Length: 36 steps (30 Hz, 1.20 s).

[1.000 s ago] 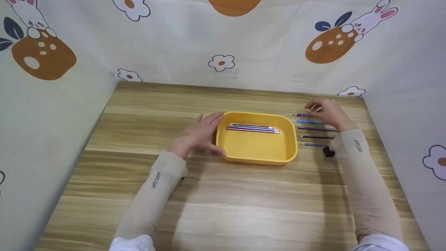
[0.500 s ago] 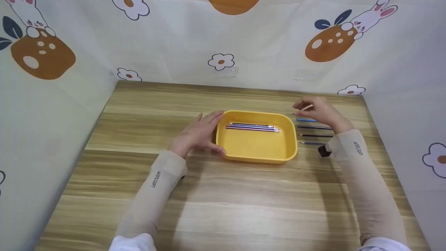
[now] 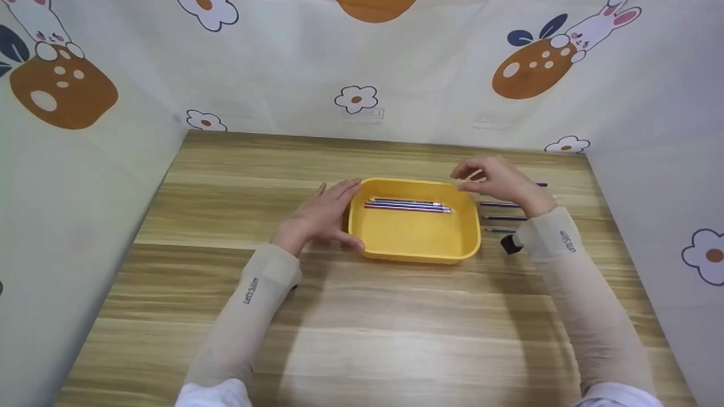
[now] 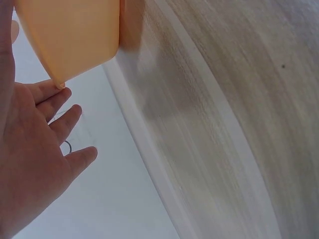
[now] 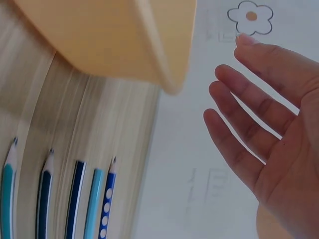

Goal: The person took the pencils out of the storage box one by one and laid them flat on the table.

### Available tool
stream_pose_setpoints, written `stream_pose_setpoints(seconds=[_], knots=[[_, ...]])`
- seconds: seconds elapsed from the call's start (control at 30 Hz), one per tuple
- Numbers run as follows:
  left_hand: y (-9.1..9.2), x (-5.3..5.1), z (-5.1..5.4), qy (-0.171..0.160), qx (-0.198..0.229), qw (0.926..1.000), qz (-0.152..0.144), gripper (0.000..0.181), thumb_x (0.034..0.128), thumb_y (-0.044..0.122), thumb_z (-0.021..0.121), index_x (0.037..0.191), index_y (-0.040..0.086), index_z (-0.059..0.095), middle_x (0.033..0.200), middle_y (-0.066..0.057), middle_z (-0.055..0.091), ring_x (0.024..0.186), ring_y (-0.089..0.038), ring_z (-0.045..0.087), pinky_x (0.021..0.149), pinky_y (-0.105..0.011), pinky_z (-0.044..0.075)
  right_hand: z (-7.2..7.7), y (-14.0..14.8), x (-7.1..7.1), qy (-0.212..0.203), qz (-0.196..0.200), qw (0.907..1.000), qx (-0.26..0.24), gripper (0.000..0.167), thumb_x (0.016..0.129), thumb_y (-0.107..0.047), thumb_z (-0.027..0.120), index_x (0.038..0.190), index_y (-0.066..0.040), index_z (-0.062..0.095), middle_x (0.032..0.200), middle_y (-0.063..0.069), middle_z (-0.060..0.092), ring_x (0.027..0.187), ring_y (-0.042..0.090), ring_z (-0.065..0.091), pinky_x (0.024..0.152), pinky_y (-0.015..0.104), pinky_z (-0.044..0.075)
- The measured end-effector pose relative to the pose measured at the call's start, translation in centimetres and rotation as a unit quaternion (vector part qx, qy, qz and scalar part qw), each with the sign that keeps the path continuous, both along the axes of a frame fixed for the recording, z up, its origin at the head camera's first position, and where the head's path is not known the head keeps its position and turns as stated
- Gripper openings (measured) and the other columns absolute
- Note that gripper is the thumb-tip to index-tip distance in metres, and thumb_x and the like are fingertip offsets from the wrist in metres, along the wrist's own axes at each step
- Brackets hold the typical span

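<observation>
A yellow rectangular tray (image 3: 416, 258) stands on the wooden table, with a few striped pencils (image 3: 407, 206) lying together inside. At its left end rests my left hand (image 3: 319, 217), fingers spread, fingertips on the far-left corner and thumb at the near-left one. The left wrist view shows that hand (image 4: 40, 134) with extended fingers touching the tray's corner (image 4: 75, 40). Over the tray's far-right corner hovers my right hand (image 3: 495, 178); in the right wrist view its fingers (image 5: 234, 122) are apart with nothing between them. Beneath it, several pencils lie in a row right of the tray, including a dotted blue pencil (image 5: 107, 206).
In that row are also a light blue pencil (image 5: 93, 204) and a teal pencil (image 5: 8, 194). A patterned cloth wall (image 3: 271, 85) rises behind the table and at both sides. Bare tabletop (image 3: 396, 328) shows in front of the tray.
My right hand has moved left from above the far end of the pencil row to the tray's far-right corner. The left hand and the tray keep their places.
</observation>
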<state>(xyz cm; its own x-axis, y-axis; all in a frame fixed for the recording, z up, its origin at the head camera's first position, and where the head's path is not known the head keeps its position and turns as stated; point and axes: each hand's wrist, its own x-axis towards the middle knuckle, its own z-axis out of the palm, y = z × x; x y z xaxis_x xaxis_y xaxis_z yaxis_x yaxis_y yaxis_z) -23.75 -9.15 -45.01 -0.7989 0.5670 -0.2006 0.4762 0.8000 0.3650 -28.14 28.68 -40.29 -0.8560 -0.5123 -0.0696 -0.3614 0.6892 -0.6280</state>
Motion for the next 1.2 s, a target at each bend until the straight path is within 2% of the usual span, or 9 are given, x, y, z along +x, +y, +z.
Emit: stream_pose_setpoints(seconds=[0.5, 0.77, 1.03, 1.2], knots=[[0.0, -0.1, -0.2, 0.0, 0.001, 1.0, 0.006, 0.134, 0.0598, 0.082, 0.072, 0.161, 0.018, 0.013, 0.17, 0.001, 0.01, 0.157, -0.019, 0.01, 0.13, -0.05, 0.004, 0.5, -4.4, -0.3, -0.002, 0.056, 0.9976, 0.041, 0.024, 0.091, -0.011, 0.072, 0.115, -0.006, 0.071, 0.116, 0.013, 0.071, 0.112, 0.032, 0.066, 0.099, 0.054, 0.055], [-0.2, -0.1, -0.1, 0.02, -0.009, 0.9997, -0.014, 0.136, 0.0603, 0.081, 0.073, 0.161, 0.014, 0.012, 0.17, -0.002, 0.011, 0.157, -0.021, 0.012, 0.129, -0.052, 0.008, -0.2, -6.5, -0.6, 0.012, 0.094, 0.994, 0.055, 0.022, 0.091, -0.01, 0.072, 0.113, -0.005, 0.072, 0.115, 0.012, 0.073, 0.11, 0.03, 0.067, 0.098, 0.05, 0.056], [0.0, 0.1, -0.2, 0.003, 0.0, 1.0, 0.001, 0.131, 0.0647, 0.073, 0.078, 0.162, 0.016, 0.012, 0.17, -0.001, 0.01, 0.157, -0.021, 0.011, 0.13, -0.051, 0.004, -0.9, -8.5, -0.7, 0.017, 0.121, 0.9888, 0.086, 0.024, 0.092, -0.014, 0.07, 0.115, -0.009, 0.073, 0.117, 0.007, 0.072, 0.108, 0.026, 0.067, 0.096, 0.045, 0.058], [-0.1, 0.0, -0.2, 0.001, 0.004, 1.0, 0.0, 0.132, 0.0639, 0.075, 0.077, 0.162, 0.017, 0.011, 0.17, -0.001, 0.009, 0.157, -0.021, 0.01, 0.13, -0.051, 0.003, -1.4, -9.4, -0.8, 0.026, 0.143, 0.9853, 0.09, 0.024, 0.091, -0.013, 0.072, 0.113, -0.007, 0.073, 0.114, 0.009, 0.073, 0.105, 0.026, 0.068, 0.093, 0.044, 0.059]])
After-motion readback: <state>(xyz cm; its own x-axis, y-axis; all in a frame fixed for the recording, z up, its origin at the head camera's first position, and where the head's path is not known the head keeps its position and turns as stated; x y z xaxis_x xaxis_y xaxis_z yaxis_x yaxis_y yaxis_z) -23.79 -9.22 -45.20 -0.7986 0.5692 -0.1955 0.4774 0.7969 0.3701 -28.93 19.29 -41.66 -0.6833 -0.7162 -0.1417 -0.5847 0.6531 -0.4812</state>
